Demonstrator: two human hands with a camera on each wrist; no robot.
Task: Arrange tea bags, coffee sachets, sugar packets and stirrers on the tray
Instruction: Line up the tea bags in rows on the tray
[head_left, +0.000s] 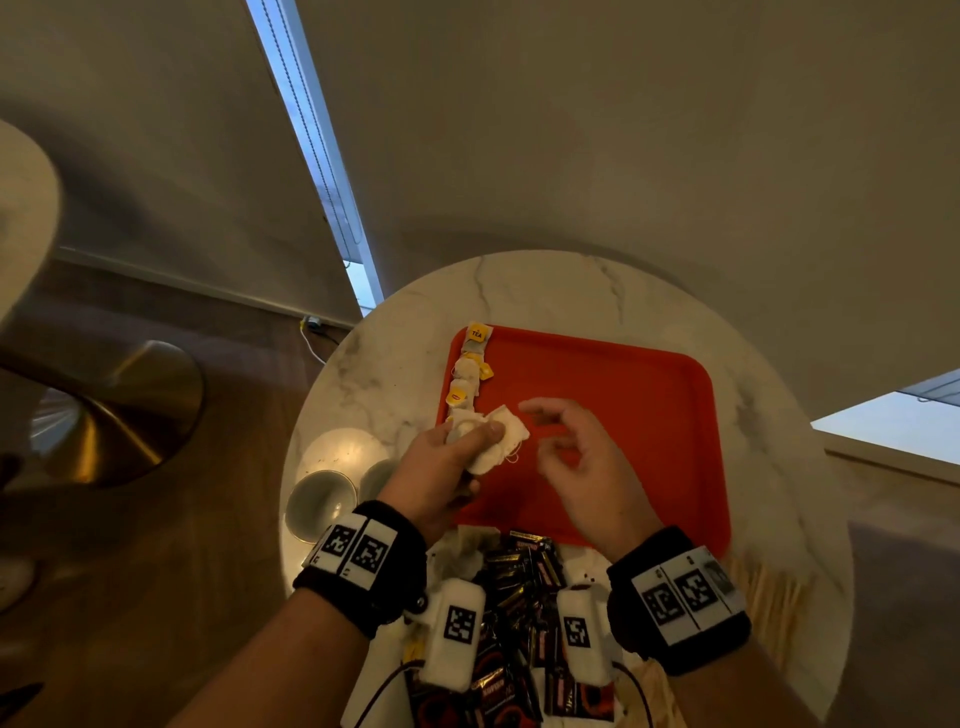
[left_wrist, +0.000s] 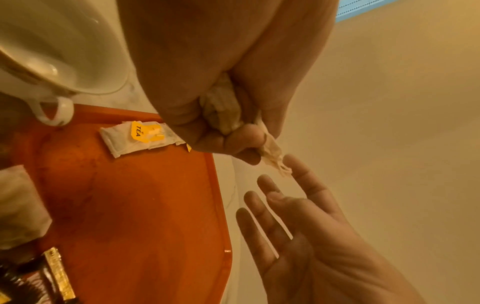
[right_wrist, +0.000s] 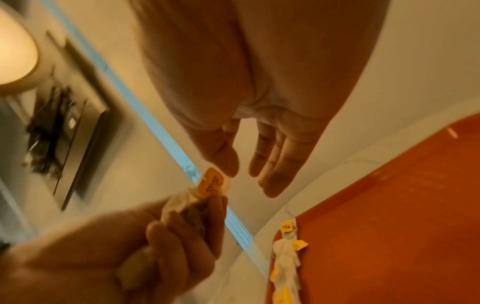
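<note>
An orange tray (head_left: 623, 395) lies on the round marble table (head_left: 571, 291). A row of tea bags (head_left: 466, 375) with yellow tags lines the tray's left edge; the far one reads "TEA" (left_wrist: 135, 136), and the row (right_wrist: 287, 259) shows in the right wrist view too. My left hand (head_left: 457, 449) grips a bunch of white tea bags (head_left: 501, 439) over the tray's left side; the bunch (left_wrist: 223, 111) fills its curled fingers. My right hand (head_left: 571, 447) hovers just right of them, fingers spread and loose (right_wrist: 270, 168), holding nothing. A yellow tag (right_wrist: 210, 183) sticks out of the left fist.
A pile of dark coffee sachets (head_left: 519, 587) lies at the near table edge below the tray, with pale wooden stirrers (head_left: 769, 587) to the right. A white cup (head_left: 322, 501) on a saucer stands left of the tray. The tray's middle and right are bare orange.
</note>
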